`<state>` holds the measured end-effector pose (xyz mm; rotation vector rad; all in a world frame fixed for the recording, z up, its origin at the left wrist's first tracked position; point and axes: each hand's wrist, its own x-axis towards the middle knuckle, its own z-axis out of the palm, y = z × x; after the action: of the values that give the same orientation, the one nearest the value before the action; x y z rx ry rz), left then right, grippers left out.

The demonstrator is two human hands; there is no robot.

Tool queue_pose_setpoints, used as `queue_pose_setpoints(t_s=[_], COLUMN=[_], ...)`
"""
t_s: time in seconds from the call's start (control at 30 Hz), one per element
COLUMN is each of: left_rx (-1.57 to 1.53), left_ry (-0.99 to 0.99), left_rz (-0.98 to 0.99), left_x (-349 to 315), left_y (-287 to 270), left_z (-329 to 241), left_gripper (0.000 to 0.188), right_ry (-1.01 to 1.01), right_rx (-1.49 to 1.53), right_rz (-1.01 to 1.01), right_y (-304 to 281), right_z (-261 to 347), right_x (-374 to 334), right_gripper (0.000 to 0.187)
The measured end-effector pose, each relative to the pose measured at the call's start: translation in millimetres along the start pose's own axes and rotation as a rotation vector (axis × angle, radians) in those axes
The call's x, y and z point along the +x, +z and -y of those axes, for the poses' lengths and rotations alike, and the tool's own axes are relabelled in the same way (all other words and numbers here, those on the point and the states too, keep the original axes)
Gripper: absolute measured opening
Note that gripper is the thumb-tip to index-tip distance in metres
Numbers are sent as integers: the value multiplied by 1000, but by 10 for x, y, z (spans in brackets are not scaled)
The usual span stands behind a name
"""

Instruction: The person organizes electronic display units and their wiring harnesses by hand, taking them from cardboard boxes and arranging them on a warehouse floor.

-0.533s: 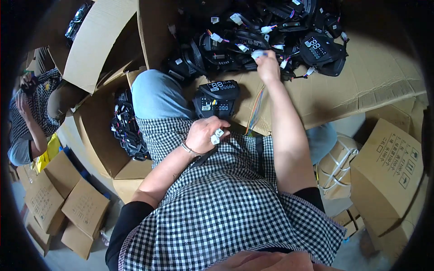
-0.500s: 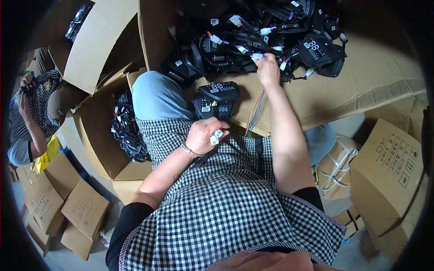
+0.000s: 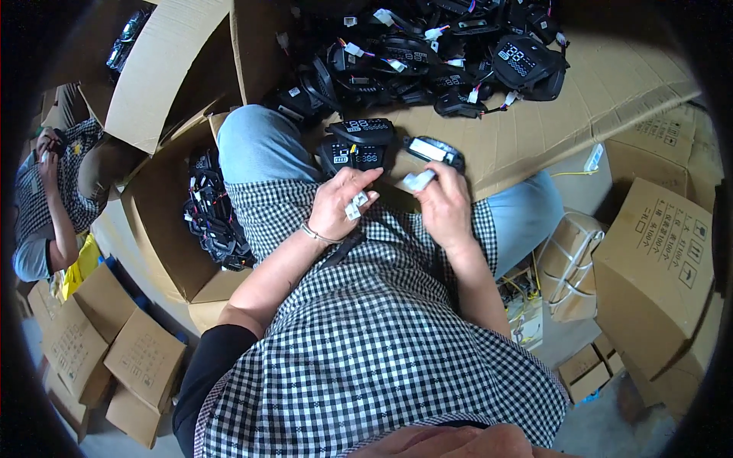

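Observation:
Over my lap, my left hand (image 3: 334, 208) is closed round a few small white plug connectors (image 3: 356, 204), its thumb and forefinger stretched toward the right. My right hand (image 3: 445, 204) pinches another white connector (image 3: 418, 181), a short gap away from the left hand. Just beyond the right fingers, a black display unit (image 3: 435, 152) lies on the cardboard with a pale strip facing up; I cannot tell whether its lead joins the pinched connector. Two black display units (image 3: 359, 142) with white printed symbols lie together beyond my left hand.
A heap of black display units (image 3: 412, 65) with white connectors covers the far cardboard. At left, an open box (image 3: 164, 229) holds more units. Cartons (image 3: 649, 259) stand at right, others (image 3: 141, 351) at lower left. A co-worker (image 3: 65, 183) sits at far left.
My right hand has come back from the heap toward my lap with a connector, and a display unit now lies beside it. My left hand has shifted slightly, its thumb and forefinger extending.

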<state>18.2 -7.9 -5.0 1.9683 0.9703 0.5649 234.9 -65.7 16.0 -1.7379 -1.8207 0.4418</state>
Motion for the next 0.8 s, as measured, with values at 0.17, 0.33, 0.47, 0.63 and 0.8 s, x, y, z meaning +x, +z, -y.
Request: queue_pose_setpoints(t_s=[0.17,0.33,0.47,0.63,0.8], left_rx=[-15,-125,-215,-811,-1029], left_ry=[168,229,271,-146,-233], left_rz=[26,211,208,-18,65], left_x=[49,78,29,-14,-85], left_y=[26,-4,35,111,18], left_z=[-80,-38,32,120,85], left_gripper=[41,47,39,24,22], right_ry=[-88,-55,-113,301,203], right_rx=[149,229,248,287,168], right_rz=[159,232,289,-21,-169], right_y=[79,171,127,157,350], right_z=[132,149,115,231,95], right_x=[-134,-230,-221,-638,-371], right_gripper=[13,12,14,12,15])
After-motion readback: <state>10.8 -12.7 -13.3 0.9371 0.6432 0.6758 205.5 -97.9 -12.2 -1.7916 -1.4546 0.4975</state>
